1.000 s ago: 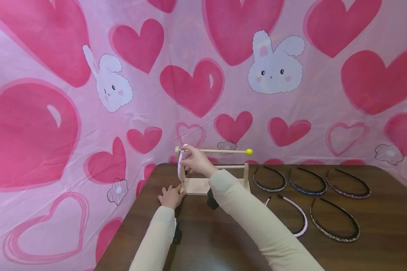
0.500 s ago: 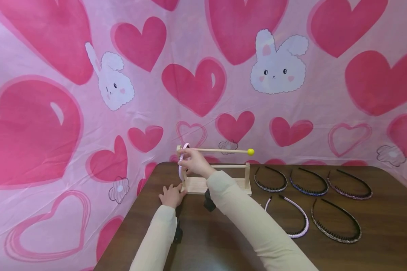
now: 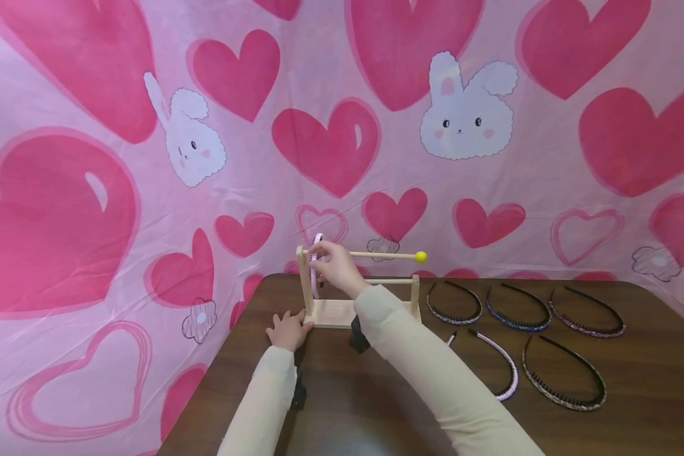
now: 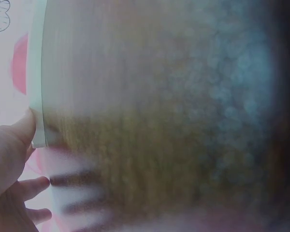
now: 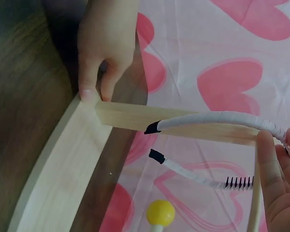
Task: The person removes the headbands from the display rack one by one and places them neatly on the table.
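Observation:
In the head view, a pale pink headband (image 3: pixel 314 275) hangs at the upper rod of the wooden stand (image 3: pixel 336 311), just right of the left upright. My right hand (image 3: pixel 337 268) pinches its top between thumb and fingers. The right wrist view shows the headband's (image 5: pixel 208 117) two black-tipped ends pointing away from the hand (image 5: pixel 280 176), with small comb teeth along one inner side. My left hand (image 3: pixel 287 330) rests on the table at the stand's left end. Its thumb touches the base corner and its other fingers are spread.
A yellow ball (image 3: pixel 420 256) caps the free end of the upper rod. Right of the stand, several toothed headbands lie on the brown table (image 3: pixel 342 405), among them a blue one (image 3: pixel 524 326) and another pink one (image 3: pixel 512 373). A heart-patterned cloth (image 3: pixel 330 63) hangs behind.
The right hand has moved the pink headband rightward, away from the left upright, and slightly up. The left hand has stayed at the base corner.

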`<state>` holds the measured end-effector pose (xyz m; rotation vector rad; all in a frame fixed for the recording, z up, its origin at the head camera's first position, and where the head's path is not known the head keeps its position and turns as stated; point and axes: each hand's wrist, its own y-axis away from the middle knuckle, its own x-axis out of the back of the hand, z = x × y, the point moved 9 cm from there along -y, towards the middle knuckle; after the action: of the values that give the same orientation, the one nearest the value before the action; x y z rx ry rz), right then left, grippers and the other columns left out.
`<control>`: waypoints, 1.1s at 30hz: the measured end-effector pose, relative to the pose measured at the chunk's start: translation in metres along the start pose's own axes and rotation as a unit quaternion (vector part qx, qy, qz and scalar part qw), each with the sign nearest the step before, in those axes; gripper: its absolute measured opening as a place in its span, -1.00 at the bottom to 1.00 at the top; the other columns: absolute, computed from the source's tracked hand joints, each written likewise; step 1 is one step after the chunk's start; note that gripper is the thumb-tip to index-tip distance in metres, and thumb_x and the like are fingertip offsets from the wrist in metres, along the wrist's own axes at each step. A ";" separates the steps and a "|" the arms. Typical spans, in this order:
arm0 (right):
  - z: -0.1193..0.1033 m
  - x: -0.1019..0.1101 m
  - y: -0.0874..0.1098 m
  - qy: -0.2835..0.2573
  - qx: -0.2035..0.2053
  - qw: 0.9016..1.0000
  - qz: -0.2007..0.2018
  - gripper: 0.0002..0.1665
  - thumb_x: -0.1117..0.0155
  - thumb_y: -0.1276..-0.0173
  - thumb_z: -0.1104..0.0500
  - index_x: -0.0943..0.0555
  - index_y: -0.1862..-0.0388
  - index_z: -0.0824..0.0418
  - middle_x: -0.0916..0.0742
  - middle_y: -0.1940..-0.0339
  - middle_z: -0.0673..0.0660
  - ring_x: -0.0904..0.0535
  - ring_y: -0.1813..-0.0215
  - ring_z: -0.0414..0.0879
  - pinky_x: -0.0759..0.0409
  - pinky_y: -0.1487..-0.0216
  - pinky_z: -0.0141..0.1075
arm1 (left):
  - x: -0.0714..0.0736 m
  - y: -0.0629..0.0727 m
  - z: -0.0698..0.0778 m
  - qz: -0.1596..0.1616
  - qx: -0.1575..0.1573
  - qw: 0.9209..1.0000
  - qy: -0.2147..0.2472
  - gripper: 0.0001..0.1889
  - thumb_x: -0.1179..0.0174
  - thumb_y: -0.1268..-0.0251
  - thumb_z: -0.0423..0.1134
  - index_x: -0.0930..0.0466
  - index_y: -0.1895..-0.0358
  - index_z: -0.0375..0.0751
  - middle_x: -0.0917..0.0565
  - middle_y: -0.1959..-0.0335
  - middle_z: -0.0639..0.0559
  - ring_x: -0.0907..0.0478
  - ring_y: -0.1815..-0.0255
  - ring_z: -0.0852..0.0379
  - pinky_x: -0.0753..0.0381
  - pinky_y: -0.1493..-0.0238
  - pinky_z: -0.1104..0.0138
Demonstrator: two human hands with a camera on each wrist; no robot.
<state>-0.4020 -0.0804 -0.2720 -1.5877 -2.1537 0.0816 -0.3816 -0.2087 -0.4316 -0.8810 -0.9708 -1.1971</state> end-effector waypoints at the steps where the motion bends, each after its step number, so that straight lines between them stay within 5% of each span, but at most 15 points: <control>1: -0.001 0.003 0.000 -0.001 0.001 1.000 0.001 -0.74 -0.20 -0.22 0.40 -0.55 0.08 0.31 -0.61 0.26 0.19 -0.62 0.43 0.05 -0.61 0.41 -0.19 | 0.000 0.000 0.000 -0.001 0.001 1.000 0.001 -0.46 -0.08 -0.28 0.05 -0.38 -0.28 -0.11 -0.33 -0.22 -0.36 -0.06 -0.25 -0.42 -0.11 -0.03 -0.27; 12: -0.002 0.037 0.003 0.010 -0.020 1.000 0.010 -0.76 -0.21 -0.24 0.38 -0.53 0.09 0.26 -0.60 0.21 0.20 -0.63 0.34 0.17 -0.61 0.44 -0.25 | -0.001 -0.004 -0.003 0.003 0.002 1.000 0.012 -0.45 -0.09 -0.27 0.03 -0.37 -0.28 -0.10 -0.32 -0.22 -0.35 -0.03 -0.27 -0.41 -0.07 -0.05 -0.27; 17: -0.004 0.048 0.005 0.019 -0.006 1.000 0.010 -0.74 -0.21 -0.24 0.38 -0.52 0.07 0.29 -0.60 0.20 0.22 -0.60 0.28 0.07 -0.61 0.37 -0.22 | -0.011 -0.012 -0.011 0.019 -0.005 1.000 0.017 -0.43 -0.08 -0.25 0.12 -0.38 -0.29 -0.02 -0.34 -0.21 -0.32 -0.02 -0.27 -0.40 -0.05 -0.06 -0.28; 23: -0.019 0.056 0.013 0.014 0.013 1.000 -0.002 -0.75 -0.19 -0.26 0.39 -0.52 0.07 0.29 -0.59 0.20 0.23 -0.61 0.31 0.04 -0.60 0.36 -0.27 | 0.001 -0.001 -0.002 0.009 -0.001 1.000 0.010 -0.46 -0.10 -0.26 0.05 -0.41 -0.26 -0.09 -0.36 -0.18 -0.35 -0.06 -0.25 -0.42 -0.09 -0.03 -0.28; 33: -0.023 0.079 0.020 -0.002 0.007 1.000 0.001 -0.69 -0.19 -0.25 0.38 -0.48 0.01 0.32 -0.59 0.21 0.23 -0.64 0.35 0.09 -0.61 0.36 -0.18 | 0.001 0.000 0.000 0.010 -0.007 1.000 0.005 -0.46 -0.10 -0.27 0.03 -0.39 -0.27 -0.11 -0.35 -0.18 -0.37 -0.05 -0.25 -0.43 -0.10 -0.03 -0.28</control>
<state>-0.3925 -0.0065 -0.2318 -1.5838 -2.1495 0.0988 -0.3813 -0.2085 -0.4308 -0.8925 -0.9448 -1.1915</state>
